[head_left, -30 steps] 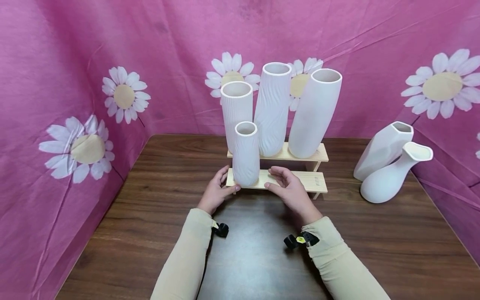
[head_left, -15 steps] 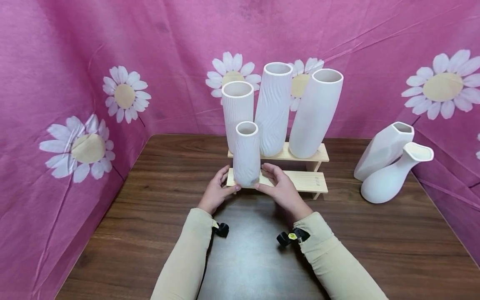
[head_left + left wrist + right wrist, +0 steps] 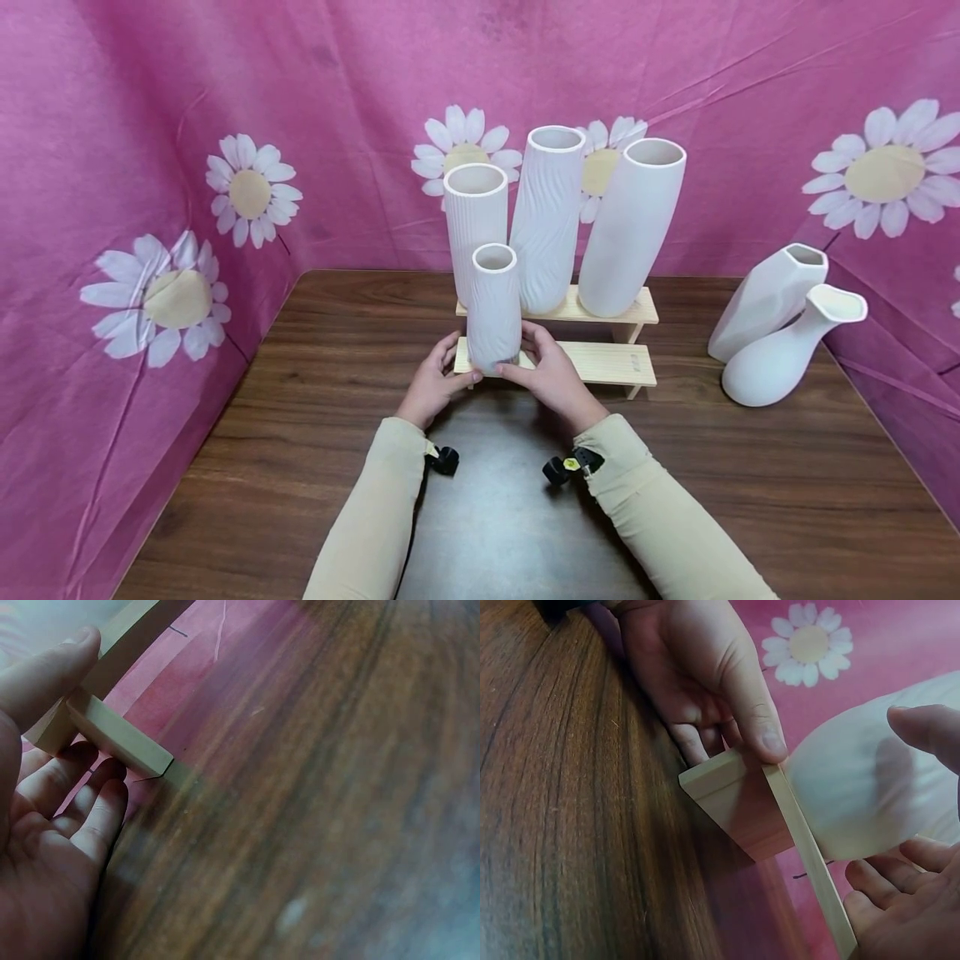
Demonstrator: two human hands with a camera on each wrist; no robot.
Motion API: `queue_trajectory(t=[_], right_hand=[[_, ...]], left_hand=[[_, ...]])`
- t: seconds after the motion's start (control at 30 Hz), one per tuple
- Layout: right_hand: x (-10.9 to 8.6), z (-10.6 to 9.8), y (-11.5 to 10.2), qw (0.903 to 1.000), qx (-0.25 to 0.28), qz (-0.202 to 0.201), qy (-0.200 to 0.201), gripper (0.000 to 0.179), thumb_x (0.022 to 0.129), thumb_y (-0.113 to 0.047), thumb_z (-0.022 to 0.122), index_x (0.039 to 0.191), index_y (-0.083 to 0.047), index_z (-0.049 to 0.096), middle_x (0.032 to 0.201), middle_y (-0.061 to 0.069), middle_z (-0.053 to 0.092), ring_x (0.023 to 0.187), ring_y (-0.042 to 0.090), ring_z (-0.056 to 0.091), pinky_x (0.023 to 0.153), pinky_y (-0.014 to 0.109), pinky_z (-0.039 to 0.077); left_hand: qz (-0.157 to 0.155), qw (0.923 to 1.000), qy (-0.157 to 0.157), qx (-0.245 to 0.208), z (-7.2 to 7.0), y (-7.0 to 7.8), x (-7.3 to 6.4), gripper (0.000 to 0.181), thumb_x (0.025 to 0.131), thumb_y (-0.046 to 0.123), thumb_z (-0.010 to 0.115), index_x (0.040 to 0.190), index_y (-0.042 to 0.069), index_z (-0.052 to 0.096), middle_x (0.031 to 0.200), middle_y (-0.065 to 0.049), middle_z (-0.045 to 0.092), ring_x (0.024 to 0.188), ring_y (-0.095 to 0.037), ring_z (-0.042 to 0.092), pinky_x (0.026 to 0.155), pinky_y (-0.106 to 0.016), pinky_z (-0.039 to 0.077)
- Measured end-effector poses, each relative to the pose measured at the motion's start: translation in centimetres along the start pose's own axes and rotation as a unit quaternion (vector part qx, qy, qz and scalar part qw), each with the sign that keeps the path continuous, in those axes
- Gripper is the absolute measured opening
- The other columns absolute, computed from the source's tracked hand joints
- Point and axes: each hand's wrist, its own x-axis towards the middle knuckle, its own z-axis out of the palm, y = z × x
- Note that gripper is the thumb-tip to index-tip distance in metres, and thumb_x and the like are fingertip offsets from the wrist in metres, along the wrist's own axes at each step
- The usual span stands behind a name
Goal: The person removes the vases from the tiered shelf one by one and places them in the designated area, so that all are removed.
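Observation:
A small white vase with a wavy relief stands upright at the left end of the lower step of a pale wooden display stand. My left hand grips that end of the step; in the left wrist view its thumb lies over the board and its fingers curl by the stand's leg. Around the vase's base is my right hand, thumb in front and fingers curved behind its right side. In the right wrist view, the right thumb casts a shadow on the vase.
On the upper step stand a ribbed vase, a tall wavy vase and a smooth leaning vase. To the right on the brown table are a faceted vase and a curved-neck vase. Pink flowered cloth surrounds the table.
My right hand has moved left along the lower step and closed in around the small vase's base. The left hand has stayed at the step's left end.

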Motion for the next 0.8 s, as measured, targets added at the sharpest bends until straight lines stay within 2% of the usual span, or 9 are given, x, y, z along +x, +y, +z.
queue_trajectory(t=[0.33, 0.53, 0.8], right_hand=[[0.4, 0.6, -0.2, 0.9996, -0.027, 0.004, 0.003, 0.085, 0.078, -0.015, 0.088, 0.147, -0.002, 0.04, 0.14, 0.018, 0.053, 0.129, 0.031, 0.05, 0.117, 0.043, 0.034], [0.8, 0.8, -0.3, 0.9994, -0.031, 0.012, 0.007, 0.081, 0.078, -0.012, 0.086, 0.144, -0.001, 0.041, 0.136, 0.016, 0.055, 0.127, 0.029, 0.052, 0.113, 0.042, 0.038], [0.8, 1.1, -0.9, 0.9997, -0.003, 0.023, 0.01, 0.08, 0.078, -0.006, 0.085, 0.144, 0.002, 0.04, 0.137, 0.02, 0.054, 0.126, 0.031, 0.054, 0.11, 0.042, 0.042]], left_hand=[[0.002, 0.9999, -0.004, -0.012, 0.1, 0.0, 0.0, 0.085, 0.085, -0.009, 0.074, 0.156, 0.003, 0.028, 0.149, -0.019, 0.049, 0.125, -0.028, 0.054, 0.089, -0.024, 0.054], [0.002, 0.9999, -0.005, -0.009, 0.1, 0.0, 0.0, 0.085, 0.085, -0.007, 0.074, 0.156, 0.003, 0.028, 0.149, -0.02, 0.049, 0.123, -0.028, 0.057, 0.09, -0.025, 0.055], [-0.002, 0.9999, -0.007, -0.012, 0.0, 0.0, 0.0, 0.086, 0.085, -0.008, 0.074, 0.156, 0.003, 0.027, 0.15, -0.02, 0.047, 0.124, -0.029, 0.055, 0.09, -0.025, 0.054]])
